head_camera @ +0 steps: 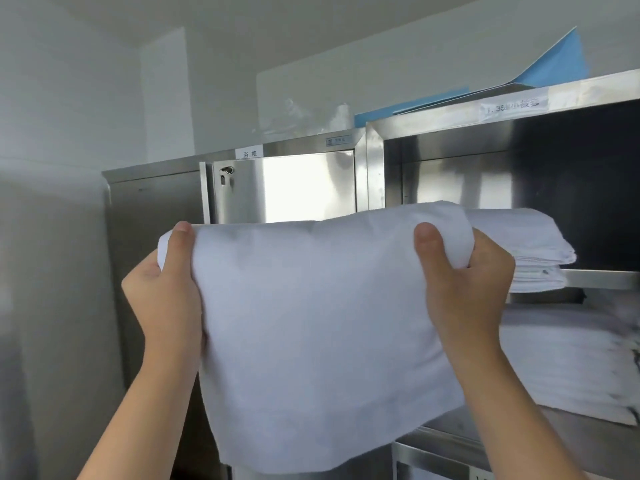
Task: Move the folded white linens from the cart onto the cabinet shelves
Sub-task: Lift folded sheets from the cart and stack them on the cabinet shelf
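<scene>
Two bare forearms enter from the bottom edge, one on each side; no sleeve, cuff or glove shows on either. Left hand (166,292): no ring, watch or band visible on wrist or fingers; thumbnail short and unpainted. Right hand (464,289): likewise unadorned, with a short, plain thumbnail and a bare wrist down to the frame edge.
</scene>
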The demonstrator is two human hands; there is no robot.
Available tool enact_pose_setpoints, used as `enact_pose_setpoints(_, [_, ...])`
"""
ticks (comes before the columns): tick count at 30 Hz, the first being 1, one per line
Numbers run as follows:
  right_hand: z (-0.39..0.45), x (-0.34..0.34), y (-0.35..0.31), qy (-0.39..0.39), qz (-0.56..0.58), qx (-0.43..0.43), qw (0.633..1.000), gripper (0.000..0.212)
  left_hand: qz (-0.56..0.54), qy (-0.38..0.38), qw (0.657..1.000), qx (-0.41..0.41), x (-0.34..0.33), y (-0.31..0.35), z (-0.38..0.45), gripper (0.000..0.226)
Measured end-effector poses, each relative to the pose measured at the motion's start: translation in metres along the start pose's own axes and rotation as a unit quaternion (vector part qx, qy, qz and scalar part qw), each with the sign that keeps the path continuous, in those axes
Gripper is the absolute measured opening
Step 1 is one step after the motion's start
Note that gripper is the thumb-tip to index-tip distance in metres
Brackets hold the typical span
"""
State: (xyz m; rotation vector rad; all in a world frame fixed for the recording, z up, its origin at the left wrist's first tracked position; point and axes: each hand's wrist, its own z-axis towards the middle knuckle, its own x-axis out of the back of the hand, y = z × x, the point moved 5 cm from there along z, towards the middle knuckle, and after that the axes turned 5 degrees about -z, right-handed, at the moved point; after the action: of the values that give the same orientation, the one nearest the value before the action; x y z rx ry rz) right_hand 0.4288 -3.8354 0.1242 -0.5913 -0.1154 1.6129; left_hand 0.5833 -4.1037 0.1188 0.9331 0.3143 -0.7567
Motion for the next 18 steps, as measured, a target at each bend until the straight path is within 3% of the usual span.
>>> enact_pose_setpoints(18, [-0.071,-0.116,-0.016,-0.080,0.155,-0.056,0.983,0.052,0.105,0.122,0.985,-0.066,0.126,0.052,0.027,0.065])
